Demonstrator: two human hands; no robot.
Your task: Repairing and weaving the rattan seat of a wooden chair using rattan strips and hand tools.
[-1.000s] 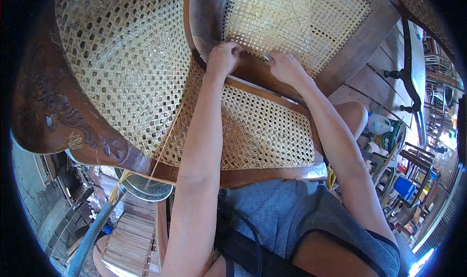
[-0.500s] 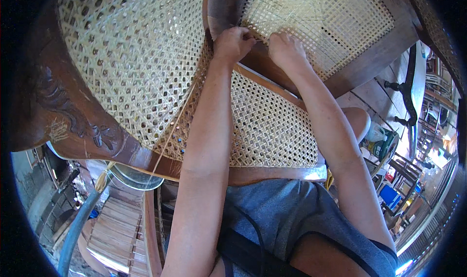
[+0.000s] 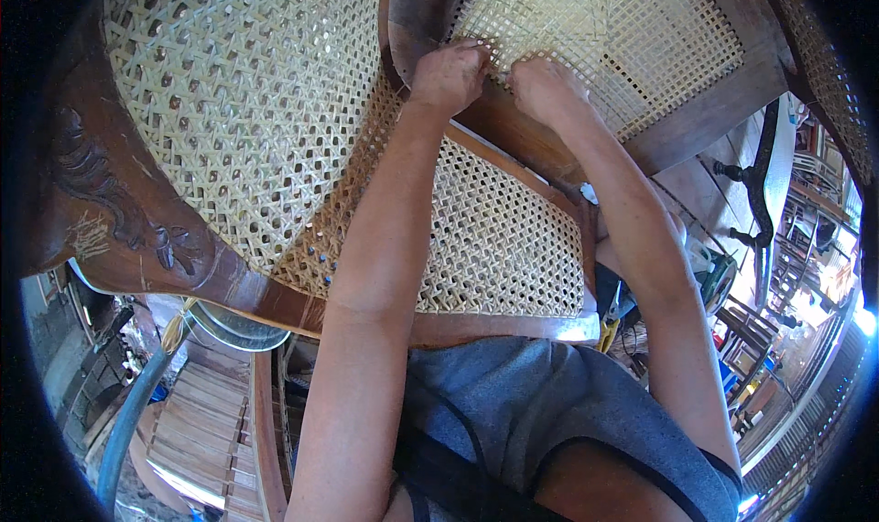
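Daylight flares at the far right, the upper cane [image 3: 586, 27] looks bright, shadow darkens the left part of the middle cane [image 3: 504, 233], and fisheye distortion bends outer lines.

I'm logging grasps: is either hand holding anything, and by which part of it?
It cannot be told: the left hand and right hand curl at the near edge of the upper cane panel, but what either grip might hold is hidden.
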